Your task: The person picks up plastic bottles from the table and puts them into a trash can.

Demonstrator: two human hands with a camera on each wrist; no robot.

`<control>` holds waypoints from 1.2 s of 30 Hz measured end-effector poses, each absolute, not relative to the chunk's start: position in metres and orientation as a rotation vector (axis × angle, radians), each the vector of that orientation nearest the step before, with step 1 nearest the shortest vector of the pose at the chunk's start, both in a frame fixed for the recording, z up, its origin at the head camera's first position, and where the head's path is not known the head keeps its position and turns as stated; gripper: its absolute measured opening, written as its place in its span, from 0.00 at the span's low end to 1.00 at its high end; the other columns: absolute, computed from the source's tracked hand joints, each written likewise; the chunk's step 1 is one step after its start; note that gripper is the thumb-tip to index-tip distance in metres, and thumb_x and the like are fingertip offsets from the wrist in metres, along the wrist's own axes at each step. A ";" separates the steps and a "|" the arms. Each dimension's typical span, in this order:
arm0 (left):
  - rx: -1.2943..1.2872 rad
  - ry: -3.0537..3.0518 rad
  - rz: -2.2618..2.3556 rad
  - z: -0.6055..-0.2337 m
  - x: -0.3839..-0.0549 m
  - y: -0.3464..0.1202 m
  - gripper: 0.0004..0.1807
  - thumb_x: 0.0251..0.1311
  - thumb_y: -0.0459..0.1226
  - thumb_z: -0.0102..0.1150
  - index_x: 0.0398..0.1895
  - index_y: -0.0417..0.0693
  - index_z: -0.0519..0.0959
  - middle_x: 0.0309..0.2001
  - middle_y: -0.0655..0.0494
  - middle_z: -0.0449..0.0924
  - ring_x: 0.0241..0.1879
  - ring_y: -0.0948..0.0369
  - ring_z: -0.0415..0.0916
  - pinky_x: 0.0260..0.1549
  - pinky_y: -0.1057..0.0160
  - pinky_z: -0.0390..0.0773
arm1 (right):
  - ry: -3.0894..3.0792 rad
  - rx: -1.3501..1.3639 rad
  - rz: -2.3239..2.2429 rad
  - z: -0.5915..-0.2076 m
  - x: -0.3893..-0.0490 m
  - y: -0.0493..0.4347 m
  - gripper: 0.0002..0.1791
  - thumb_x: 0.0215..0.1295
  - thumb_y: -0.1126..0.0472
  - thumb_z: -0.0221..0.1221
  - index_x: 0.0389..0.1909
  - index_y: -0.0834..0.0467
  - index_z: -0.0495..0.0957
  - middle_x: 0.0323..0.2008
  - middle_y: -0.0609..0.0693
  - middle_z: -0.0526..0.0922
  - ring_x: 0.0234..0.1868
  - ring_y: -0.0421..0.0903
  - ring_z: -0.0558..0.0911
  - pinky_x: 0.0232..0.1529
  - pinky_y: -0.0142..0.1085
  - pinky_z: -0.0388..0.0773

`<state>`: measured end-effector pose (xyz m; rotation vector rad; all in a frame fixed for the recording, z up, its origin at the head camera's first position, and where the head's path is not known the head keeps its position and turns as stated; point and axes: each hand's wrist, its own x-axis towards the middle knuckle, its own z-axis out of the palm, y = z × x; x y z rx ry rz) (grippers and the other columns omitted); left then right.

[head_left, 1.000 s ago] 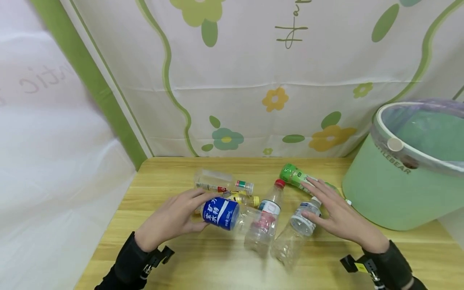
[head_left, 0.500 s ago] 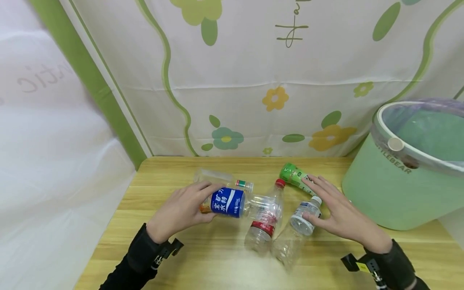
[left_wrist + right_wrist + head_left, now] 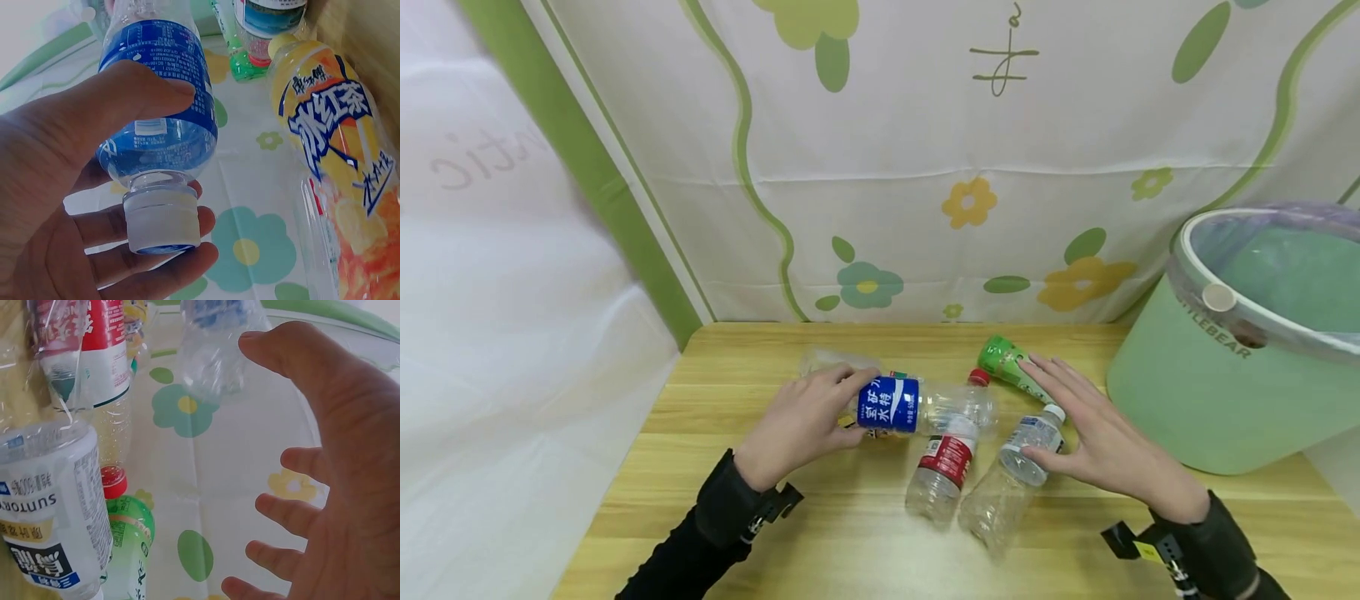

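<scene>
My left hand [image 3: 808,417] grips a clear bottle with a blue label [image 3: 889,404], its base end pointing right over the other bottles. In the left wrist view the thumb lies across the label and the fingers curl behind, near the white cap [image 3: 161,220]. My right hand [image 3: 1093,446] hovers with spread fingers and holds nothing. Closest to it are a white-capped bottle with a pale label [image 3: 1032,446] and a green-labelled bottle [image 3: 1009,365]. Between the hands lies a red-capped bottle with a red label [image 3: 946,461].
A yellow-labelled iced tea bottle [image 3: 337,125] lies under the held one, mostly hidden in the head view. Behind it is another clear bottle [image 3: 838,360]. A green bin [image 3: 1210,400] with a clear liner stands at the right of the wooden table [image 3: 842,533], before a flowered cloth [image 3: 895,225].
My left hand has moved right and slightly away from me with the blue-labelled bottle, which has turned to lie more level. The right hand has barely moved.
</scene>
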<state>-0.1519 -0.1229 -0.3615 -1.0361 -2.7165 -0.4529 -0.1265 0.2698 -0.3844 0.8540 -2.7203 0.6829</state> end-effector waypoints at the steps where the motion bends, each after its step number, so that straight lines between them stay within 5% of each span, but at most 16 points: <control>1: -1.038 -2.716 -0.446 -0.362 -0.153 -0.121 0.42 0.49 0.45 0.80 0.70 0.52 0.73 0.56 0.48 0.80 0.47 0.51 0.82 0.37 0.50 0.86 | -2.715 0.855 0.678 -0.383 -0.126 0.268 0.58 0.53 0.46 0.77 0.81 0.48 0.55 0.78 0.52 0.56 0.76 0.63 0.54 0.60 0.74 0.58; 13: -1.023 -2.695 -0.257 -0.368 -0.155 -0.097 0.41 0.49 0.51 0.79 0.67 0.50 0.75 0.49 0.49 0.82 0.33 0.57 0.83 0.17 0.67 0.76 | -2.632 0.913 0.585 -0.376 -0.128 0.251 0.63 0.46 0.45 0.80 0.81 0.50 0.56 0.77 0.55 0.58 0.74 0.63 0.59 0.60 0.72 0.64; 24: -1.013 -2.714 -0.260 -0.375 -0.150 -0.086 0.41 0.49 0.51 0.79 0.66 0.49 0.75 0.45 0.49 0.82 0.30 0.56 0.81 0.15 0.69 0.72 | -2.594 0.986 0.475 -0.376 -0.130 0.237 0.61 0.43 0.42 0.79 0.79 0.52 0.61 0.78 0.52 0.57 0.75 0.60 0.59 0.63 0.68 0.63; 36: -1.056 -2.717 -0.287 -0.377 -0.143 -0.073 0.40 0.51 0.55 0.77 0.65 0.50 0.76 0.49 0.47 0.81 0.15 0.67 0.62 0.11 0.72 0.62 | -2.530 1.085 0.429 -0.383 -0.132 0.223 0.63 0.34 0.46 0.84 0.76 0.52 0.66 0.73 0.57 0.66 0.72 0.61 0.64 0.62 0.65 0.67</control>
